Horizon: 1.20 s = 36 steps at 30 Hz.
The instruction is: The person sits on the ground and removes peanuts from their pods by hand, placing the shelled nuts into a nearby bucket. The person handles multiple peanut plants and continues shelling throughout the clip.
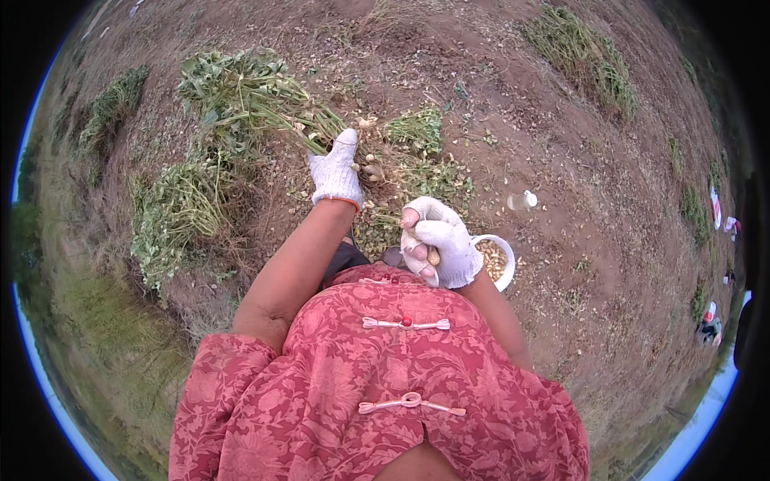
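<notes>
My left hand [338, 168], in a white knit glove, grips a bunch of peanut plants [258, 99] by the stems near the roots. The leafy tops stretch away to the upper left. Pale peanut pods [372, 171] hang among the roots just right of that hand. My right hand [438, 243] wears a worn white glove with bare fingertips poking through. Its fingers curl over a peanut pod [433, 256], partly hidden by the palm. Beside the right wrist stands a white bucket [510, 273] holding picked peanuts [490, 258].
A clear bottle with a white cap [522, 200] lies on the soil to the right. Pulled plants [180, 210] are heaped at the left, with a smaller clump [415, 131] ahead. Another plant row [586, 60] lies upper right. At the far right edge a person [710, 327] appears small.
</notes>
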Available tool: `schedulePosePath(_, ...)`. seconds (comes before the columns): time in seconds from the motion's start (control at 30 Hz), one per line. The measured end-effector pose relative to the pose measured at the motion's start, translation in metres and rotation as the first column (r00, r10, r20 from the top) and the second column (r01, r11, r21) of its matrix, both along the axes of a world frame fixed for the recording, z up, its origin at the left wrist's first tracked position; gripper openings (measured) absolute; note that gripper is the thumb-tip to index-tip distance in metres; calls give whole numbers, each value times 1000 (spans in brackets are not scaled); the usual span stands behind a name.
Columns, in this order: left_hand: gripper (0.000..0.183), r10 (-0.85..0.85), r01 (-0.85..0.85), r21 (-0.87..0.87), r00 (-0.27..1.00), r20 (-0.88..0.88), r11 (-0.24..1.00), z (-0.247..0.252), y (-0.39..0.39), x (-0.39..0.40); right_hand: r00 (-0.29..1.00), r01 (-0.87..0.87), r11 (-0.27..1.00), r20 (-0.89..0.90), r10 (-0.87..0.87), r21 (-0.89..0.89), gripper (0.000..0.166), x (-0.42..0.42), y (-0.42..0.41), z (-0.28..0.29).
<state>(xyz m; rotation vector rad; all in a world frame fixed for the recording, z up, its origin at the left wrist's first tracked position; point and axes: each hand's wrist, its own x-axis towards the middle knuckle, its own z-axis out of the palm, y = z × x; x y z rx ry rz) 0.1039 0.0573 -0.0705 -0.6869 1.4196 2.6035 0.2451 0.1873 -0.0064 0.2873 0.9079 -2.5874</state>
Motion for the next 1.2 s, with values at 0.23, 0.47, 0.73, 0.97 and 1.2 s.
schedulePosePath(0.23,65,20,-23,-61,999,-50,998,2,5,11,989,147,845,-83,-122,514,19,-22,1,-5)
schedulePosePath(0.47,39,-95,96,85,995,-18,992,-11,16,27,829,481,88,-486,278,872,23,-42,-19,-11)
schedulePosePath(0.73,49,-302,286,-128,945,-127,950,-9,17,29,687,671,188,-697,204,717,16,-33,-7,-6)
schedulePosePath(0.97,42,-346,316,-221,931,-119,923,6,12,7,899,389,921,-230,-372,30,16,-30,20,25)
schedulePosePath(1.2,30,-430,397,-288,901,-57,871,2,16,24,957,214,802,46,-288,558,24,-54,48,-33)
